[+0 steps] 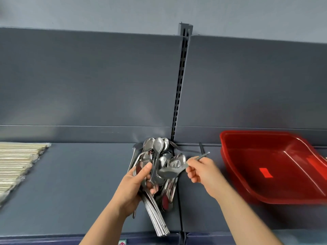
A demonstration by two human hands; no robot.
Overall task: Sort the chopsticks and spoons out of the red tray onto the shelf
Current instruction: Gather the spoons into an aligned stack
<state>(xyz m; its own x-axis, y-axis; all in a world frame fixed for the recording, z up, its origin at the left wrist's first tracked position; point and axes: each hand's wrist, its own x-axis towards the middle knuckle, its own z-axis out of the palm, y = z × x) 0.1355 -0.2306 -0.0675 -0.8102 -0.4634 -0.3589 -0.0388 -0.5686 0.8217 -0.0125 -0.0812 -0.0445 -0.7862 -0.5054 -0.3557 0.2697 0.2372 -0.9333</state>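
Both forearms rise from the bottom edge toward the shelf (79, 183). Right hand (203, 174) pinches a single spoon (169, 171) between thumb and curled fingers (192, 175); its bowl points left, touching or just short of the bunch, I cannot tell which, and its handle sticks up to the right past the knuckles. Left hand (131, 188) grips a thick bunch of metal spoons (155, 152), fingers and thumb wrapped round the middle of it. The bowls fan out above the hand, against the foot of the slotted post (182, 85), and the flat handles splay out below the wrist toward the shelf's front edge. More spoons lie on the shelf under and behind the bunch, at the seam between the two shelf boards.

Right of the hands, the red tray (265, 138) sits on the shelf, tilted and blurred. Far left, pale chopsticks (17, 161) lie side by side in a row on the shelf, well apart from the spoons.
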